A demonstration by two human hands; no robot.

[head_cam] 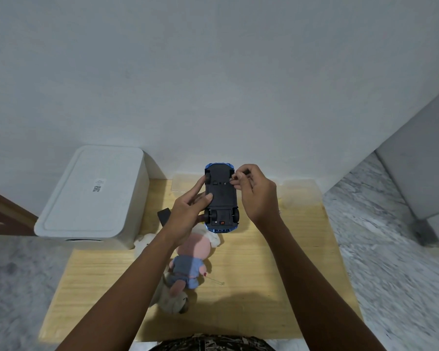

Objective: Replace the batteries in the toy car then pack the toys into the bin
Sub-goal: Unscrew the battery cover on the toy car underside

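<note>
Pinching something small and thin, your right-hand fingers (235, 179) are working at the far right edge of the toy car (221, 198); what the item is cannot be told, though it may be a screw or a small tool. Your left hand (188, 211) is wrapping the car's left side, thumb lying across the black underside, holding it belly-up above the wooden table (276, 262). If the pinched piece is a screw, it is risking a drop: a slip here could be sending it onto the table or the marble floor (390, 249), where it would be hard to find. Tilting the car while you are fiddling could also be loosening your one-handed hold. The car is showing a flat black base with four black wheels, a small red switch near the end closest to you, and a glossy blue body peeking out at both ends. A pink plush doll (192, 264) in blue is lying on the table just nearer you than the car, and the white bin (91, 196) with its lid on is standing to the car's left.
</note>
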